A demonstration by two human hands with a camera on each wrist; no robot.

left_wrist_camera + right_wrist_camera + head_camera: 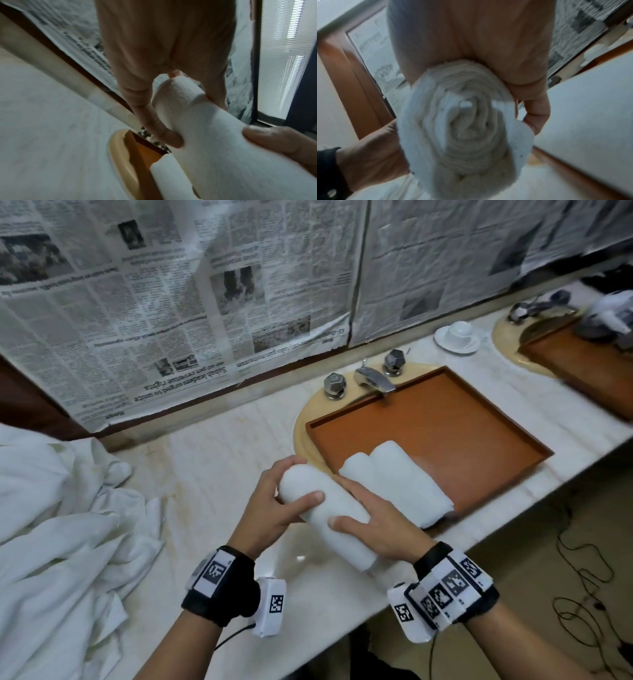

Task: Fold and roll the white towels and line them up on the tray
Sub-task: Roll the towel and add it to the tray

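Left hand (274, 501) and right hand (373, 529) both curl round one rolled towel (329, 515), held in the air just beside the tray (445, 433) at its near left corner, thumbs on top. Two rolled towels (394, 481) already lie on the tray, touching. Risk: a slackened grip would let the outer layer unroll; a crooked set-down could nudge its neighbours

A bathroom vanity, probably in a hotel: a long marble counter (212, 446) holds two oval basins (305, 419), each with a chrome faucet (373, 378) and faceted knobs (334, 385). Newspaper sheets (164, 302) cover the mirror wall behind. White linen (61, 525) lies heaped at left; a cup and saucer (457, 335) stands between the basins.
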